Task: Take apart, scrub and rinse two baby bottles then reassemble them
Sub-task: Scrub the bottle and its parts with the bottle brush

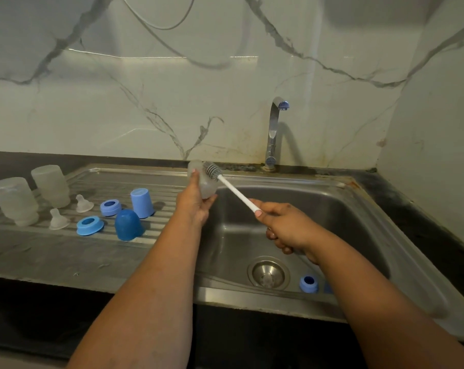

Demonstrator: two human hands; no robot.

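My left hand (196,206) grips a frosted bottle (202,182) over the steel sink's (358,209) left rim. My right hand (286,227) is closed on a white-handled brush (235,191), its bristles against the bottle's outside. Two more bottles (49,186), teats and blue caps stand on the ribbed drainer (65,251).

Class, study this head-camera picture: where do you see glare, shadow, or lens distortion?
Head view: a bright glare streak crosses the marble wall; the tap throws a soft shadow to its right on the wall; wide-angle distortion bows the sink rim and counter edge; overall the light is dim and greenish.
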